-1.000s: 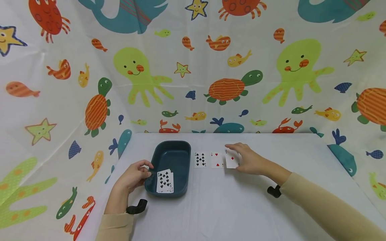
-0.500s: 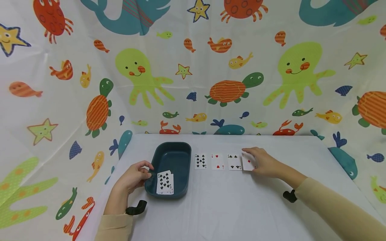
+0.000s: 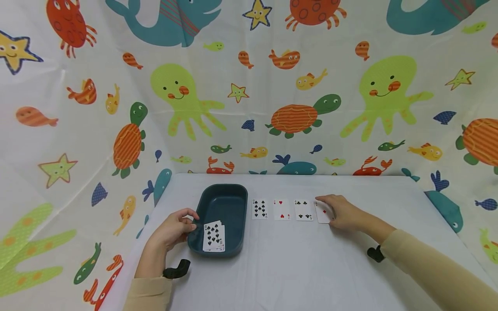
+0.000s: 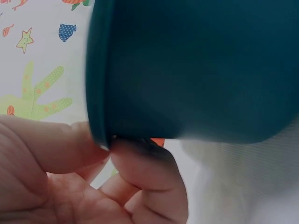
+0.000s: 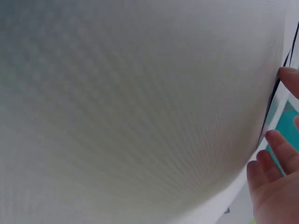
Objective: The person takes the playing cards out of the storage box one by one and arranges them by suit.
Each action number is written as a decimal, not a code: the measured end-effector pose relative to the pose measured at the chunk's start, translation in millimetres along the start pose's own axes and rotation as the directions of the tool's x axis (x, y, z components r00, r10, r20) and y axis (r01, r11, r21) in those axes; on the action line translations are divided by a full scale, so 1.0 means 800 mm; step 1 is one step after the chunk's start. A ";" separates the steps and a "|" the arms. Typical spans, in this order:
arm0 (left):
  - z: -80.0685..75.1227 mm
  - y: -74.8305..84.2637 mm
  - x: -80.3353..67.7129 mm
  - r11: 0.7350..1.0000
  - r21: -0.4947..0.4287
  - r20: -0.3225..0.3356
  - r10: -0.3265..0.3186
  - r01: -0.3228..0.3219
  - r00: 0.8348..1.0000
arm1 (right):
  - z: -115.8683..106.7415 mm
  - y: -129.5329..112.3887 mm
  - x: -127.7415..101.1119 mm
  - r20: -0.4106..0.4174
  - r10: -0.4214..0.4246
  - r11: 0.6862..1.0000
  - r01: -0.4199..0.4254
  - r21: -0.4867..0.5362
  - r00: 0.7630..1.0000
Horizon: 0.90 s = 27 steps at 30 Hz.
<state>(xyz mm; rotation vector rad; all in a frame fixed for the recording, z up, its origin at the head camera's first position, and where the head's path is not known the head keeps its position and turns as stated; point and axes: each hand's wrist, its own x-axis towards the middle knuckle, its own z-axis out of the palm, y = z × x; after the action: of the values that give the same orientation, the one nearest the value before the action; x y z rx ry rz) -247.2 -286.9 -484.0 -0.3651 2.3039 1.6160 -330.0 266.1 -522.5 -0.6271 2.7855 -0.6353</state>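
From the head view, the left hand [image 3: 173, 229] pinches the near left rim of a dark green tray [image 3: 219, 218] with its thumb and fingers. The tray sits on the white tabletop [image 3: 288, 268]. A few cards with black spades [image 3: 214, 236] lie face up in the near end of the tray. Just right of the tray, four cards lie in a row: a spades card [image 3: 259, 209], a hearts card [image 3: 281, 209], a clubs card [image 3: 303, 210] and a red card [image 3: 322, 212]. The right hand [image 3: 342, 214] rests on the red card, with its fingers lying flat and close together over the card's right side.

From the left wrist view, the thumb and fingers [image 4: 145, 175] squeeze the tray's edge [image 4: 100, 93].

From the right wrist view, the fingers [image 5: 275, 158] show at the right edge, close to the white tabletop [image 5: 131, 107]. I cannot tell what they touch here.
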 end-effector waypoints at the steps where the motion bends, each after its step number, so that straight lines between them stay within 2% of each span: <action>1: 0.000 0.000 0.000 1.000 -0.001 0.000 0.000 0.000 1.000 | 0.000 0.000 0.000 -0.001 -0.001 1.000 0.001 -0.002 1.000; 8: 0.000 -0.001 0.000 1.000 -0.003 -0.001 0.004 -0.004 1.000 | -0.002 0.003 0.000 -0.006 0.021 1.000 -0.021 0.003 1.000; 13: 0.000 0.000 -0.001 1.000 0.002 -0.005 0.005 -0.005 1.000 | -0.003 -0.002 0.001 -0.032 -0.002 1.000 0.002 -0.004 0.999; 20: 0.000 0.000 -0.002 1.000 0.012 -0.012 -0.002 0.002 1.000 | 0.001 -0.025 0.011 -0.101 0.023 1.000 -0.023 0.005 0.995; 27: 0.001 0.001 -0.002 1.000 0.003 -0.011 -0.003 0.003 1.000 | 0.006 -0.050 0.022 -0.145 -0.027 0.999 0.024 -0.021 0.989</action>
<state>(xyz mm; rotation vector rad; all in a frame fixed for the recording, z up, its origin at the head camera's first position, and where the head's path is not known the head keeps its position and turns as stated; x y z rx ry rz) -246.0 -285.6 -483.3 -0.3781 2.3122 1.6134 -330.2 223.7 -511.0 -0.6453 2.9256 -0.6864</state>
